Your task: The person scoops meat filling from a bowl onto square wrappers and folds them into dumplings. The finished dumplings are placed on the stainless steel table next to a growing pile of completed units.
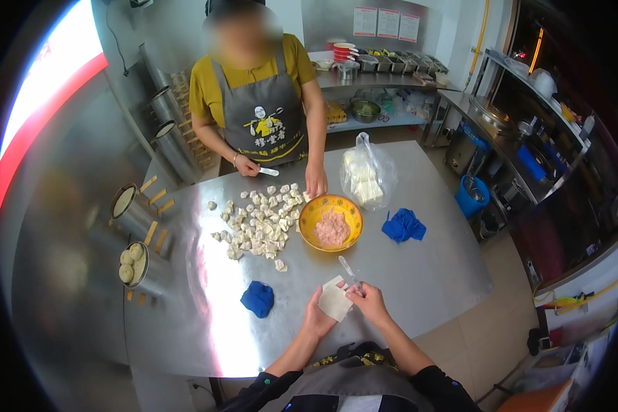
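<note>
Pale square dough wrappers point(333, 301) lie on the palm of my left hand point(316, 315), its thumb along their left side. My right hand point(369, 301) grips a flat filling spatula point(346, 268), whose blade points up and away from me. The fingers of that hand are at the wrappers' right edge. Beyond my hands stands a yellow patterned bowl point(306, 238) with pink minced meat filling point(332, 227) in it. A spread of folded wontons point(260, 226) covers the steel table to the bowl's left, and one wonton point(280, 265) sits apart, closer to me.
Across the steel table point(432, 278), a person in an apron point(262, 103) holds another spatula point(269, 171). A plastic bag of wrappers point(365, 180) stands right of the bowl. Blue cloths point(404, 225) point(257, 299) lie either side. Metal cylinders point(152, 270), one topped with buns point(127, 265), line the left.
</note>
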`<action>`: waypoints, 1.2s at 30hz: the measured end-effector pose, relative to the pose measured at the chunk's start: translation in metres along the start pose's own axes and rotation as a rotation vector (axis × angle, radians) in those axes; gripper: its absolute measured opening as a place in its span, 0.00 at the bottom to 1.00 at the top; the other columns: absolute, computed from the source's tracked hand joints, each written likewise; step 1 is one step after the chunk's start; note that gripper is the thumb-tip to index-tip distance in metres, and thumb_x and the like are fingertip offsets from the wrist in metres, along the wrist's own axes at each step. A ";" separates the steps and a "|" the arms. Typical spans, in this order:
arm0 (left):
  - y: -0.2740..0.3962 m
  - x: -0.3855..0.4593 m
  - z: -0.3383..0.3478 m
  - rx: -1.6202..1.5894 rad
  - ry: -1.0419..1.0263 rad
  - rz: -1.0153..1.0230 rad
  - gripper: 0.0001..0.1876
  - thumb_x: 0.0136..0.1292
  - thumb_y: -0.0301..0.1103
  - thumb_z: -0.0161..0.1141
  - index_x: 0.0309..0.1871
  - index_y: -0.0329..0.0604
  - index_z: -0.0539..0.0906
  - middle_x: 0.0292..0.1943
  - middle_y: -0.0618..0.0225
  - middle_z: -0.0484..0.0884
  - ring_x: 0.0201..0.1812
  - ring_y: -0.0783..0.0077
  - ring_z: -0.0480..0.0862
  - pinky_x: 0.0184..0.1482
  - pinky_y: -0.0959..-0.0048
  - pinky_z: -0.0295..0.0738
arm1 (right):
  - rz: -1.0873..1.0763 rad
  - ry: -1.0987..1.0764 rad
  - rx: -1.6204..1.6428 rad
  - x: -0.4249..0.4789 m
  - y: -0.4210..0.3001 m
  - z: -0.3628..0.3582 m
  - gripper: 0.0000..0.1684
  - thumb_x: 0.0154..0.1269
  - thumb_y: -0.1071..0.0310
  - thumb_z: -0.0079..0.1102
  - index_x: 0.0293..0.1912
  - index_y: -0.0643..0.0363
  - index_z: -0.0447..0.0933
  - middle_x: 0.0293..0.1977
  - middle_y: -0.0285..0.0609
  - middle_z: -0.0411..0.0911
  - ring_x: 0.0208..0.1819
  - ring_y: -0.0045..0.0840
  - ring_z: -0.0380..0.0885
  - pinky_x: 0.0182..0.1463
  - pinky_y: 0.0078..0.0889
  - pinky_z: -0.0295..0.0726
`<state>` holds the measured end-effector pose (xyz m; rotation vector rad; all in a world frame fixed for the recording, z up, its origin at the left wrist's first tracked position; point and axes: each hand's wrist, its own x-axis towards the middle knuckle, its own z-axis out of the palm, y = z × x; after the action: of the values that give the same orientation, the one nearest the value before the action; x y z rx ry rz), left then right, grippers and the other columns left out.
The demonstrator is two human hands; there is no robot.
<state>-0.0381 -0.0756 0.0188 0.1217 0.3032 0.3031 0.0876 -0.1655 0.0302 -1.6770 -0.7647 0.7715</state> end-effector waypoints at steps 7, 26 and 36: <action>0.005 0.001 -0.014 -0.065 0.085 0.016 0.30 0.56 0.38 0.56 0.61 0.36 0.65 0.59 0.49 0.69 0.62 0.53 0.67 0.65 0.59 0.59 | -0.155 0.148 -0.288 0.037 0.002 -0.029 0.09 0.62 0.68 0.53 0.39 0.63 0.76 0.24 0.45 0.76 0.27 0.30 0.76 0.32 0.30 0.73; 0.064 0.064 -0.032 -0.133 0.402 0.248 0.19 0.56 0.31 0.52 0.51 0.35 0.68 0.54 0.53 0.74 0.59 0.54 0.71 0.64 0.60 0.62 | -0.527 -0.465 -1.299 0.215 -0.021 0.000 0.09 0.49 0.75 0.52 0.33 0.60 0.78 0.30 0.50 0.78 0.34 0.43 0.78 0.36 0.42 0.77; 0.072 0.084 -0.024 -0.035 0.397 0.231 0.24 0.60 0.35 0.51 0.58 0.34 0.65 0.56 0.55 0.74 0.58 0.59 0.72 0.61 0.66 0.64 | -0.621 -0.393 -1.236 0.208 -0.033 -0.048 0.18 0.50 0.77 0.50 0.40 0.51 0.81 0.26 0.47 0.76 0.30 0.41 0.77 0.34 0.43 0.75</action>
<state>0.0112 0.0204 -0.0154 0.0605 0.6795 0.5627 0.2439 -0.0172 0.0488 -2.1037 -2.2155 0.1077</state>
